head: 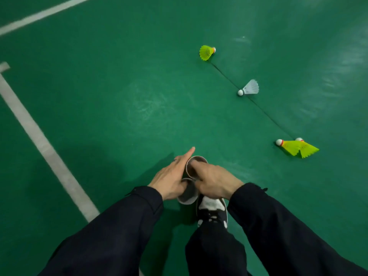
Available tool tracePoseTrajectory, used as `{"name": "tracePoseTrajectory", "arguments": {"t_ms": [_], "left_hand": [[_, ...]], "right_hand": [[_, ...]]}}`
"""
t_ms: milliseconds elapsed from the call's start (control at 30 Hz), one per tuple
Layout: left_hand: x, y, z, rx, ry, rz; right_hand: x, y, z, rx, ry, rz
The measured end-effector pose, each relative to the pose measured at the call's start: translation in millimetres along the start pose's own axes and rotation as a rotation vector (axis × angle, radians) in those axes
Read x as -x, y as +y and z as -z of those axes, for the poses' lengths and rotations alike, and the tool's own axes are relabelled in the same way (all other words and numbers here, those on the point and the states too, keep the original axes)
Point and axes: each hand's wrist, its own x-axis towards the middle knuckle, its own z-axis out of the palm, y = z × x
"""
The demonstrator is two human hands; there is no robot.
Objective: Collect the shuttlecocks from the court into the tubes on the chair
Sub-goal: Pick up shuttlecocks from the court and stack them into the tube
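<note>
Dark sleeves point(123, 222) are reaching down; left hand point(171, 176) and right hand point(215, 182) are gripping two open tubes point(188, 193), shuttlecocks point(250, 88) lying on the green court floor point(119, 106) beyond

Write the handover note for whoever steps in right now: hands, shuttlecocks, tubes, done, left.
Left hand: wrapped around two open tubes, index finger extended.
Right hand: fingers dipped into the upper tube's mouth; whether it holds anything, I cannot tell.
On the court: a yellow shuttlecock farthest away, a white shuttlecock in the middle, and a yellow pair lying together, nearest, all on the right.
Done: tube contents not visible.
Left: pick up those four. No chair in view.
</note>
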Motion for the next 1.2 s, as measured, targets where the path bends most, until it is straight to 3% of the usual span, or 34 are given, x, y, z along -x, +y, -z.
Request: {"name": "tracePoseTrajectory", "arguments": {"t_ms": [167, 333, 533, 633, 733, 833, 900, 1000, 1200], "left_hand": [[-29.1, 14.8, 5.6, -0.039, 0.06, -0.066], [-36.0, 8.1, 19.3, -0.091, 0.119, -0.028], [-106.2, 29.2, 74.1, -0.26, 0.232, -0.005], [-145.7, 33.4, 98.5, -0.235, 0.331, 0.06], [-169.9, 34.7, 124.8, -0.176, 0.404, 0.139], [-173.7, 56.2, 170.2, -0.171, 0.391, 0.221], [-169.5, 75.2, 209.8, -0.245, 0.299, 0.197], [-165.9, 101.5, 271.0, -0.43, 0.176, 0.125], [-213.9, 104.4, 331.8, -0.552, 0.186, -0.035]], "right_hand": [[-4.1, 31.1, 4.8, -0.168, -0.031, 0.051], [-12.4, 24.4, 10.8, -0.336, 0.057, 0.073], [-53.6, 51.8, 79.1, -0.4, 0.135, 0.131], [-68.8, 79.8, 128.7, -0.597, 0.235, 0.117], [-95.9, 130.0, 175.9, -0.871, 0.495, -0.028], [-126.8, 194.5, 207.3, -0.812, 0.764, -0.332], [-137.7, 220.8, 218.9, -0.784, 0.791, -0.485], [-149.8, 239.8, 235.0, -0.8, 0.749, -0.556], [-179.8, 246.6, 225.0, -0.922, 0.617, -0.629]]}}
